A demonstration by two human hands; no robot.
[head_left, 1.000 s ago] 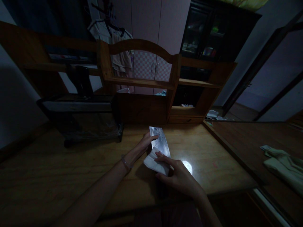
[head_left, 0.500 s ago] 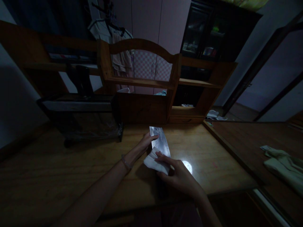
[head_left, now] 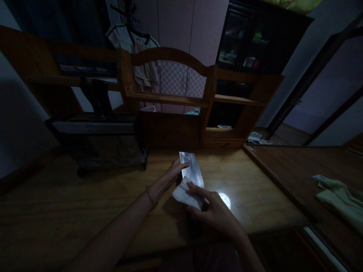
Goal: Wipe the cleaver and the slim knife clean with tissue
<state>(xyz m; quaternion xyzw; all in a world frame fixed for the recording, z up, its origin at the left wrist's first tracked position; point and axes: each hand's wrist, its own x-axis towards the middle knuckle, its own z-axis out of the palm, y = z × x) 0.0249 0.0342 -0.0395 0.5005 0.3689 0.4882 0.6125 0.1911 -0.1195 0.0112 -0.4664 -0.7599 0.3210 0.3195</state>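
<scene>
A cleaver [head_left: 192,166] with a broad shiny blade is held just over the wooden desk, its far end pointing away from me. Its dark handle lies in shadow toward me and is hard to make out. My left hand [head_left: 175,169] grips the blade's left edge, thumb on top and fingers hidden beneath. In my right hand [head_left: 208,204] is a folded white tissue [head_left: 183,193], pressed against the near part of the blade. The fingertips rest on top of the tissue, with the thumb lower down near the handle.
A black-framed appliance [head_left: 96,143] with dark objects on top stands at the left of the desk [head_left: 249,185]. Wooden shelving [head_left: 170,99] rises along the back. Light green cloth [head_left: 338,196] lies on a lower brown surface at right. The room is dim.
Almost nothing differs. The right thumb has shifted very slightly; both hands, the tissue and the cleaver stay in the same place.
</scene>
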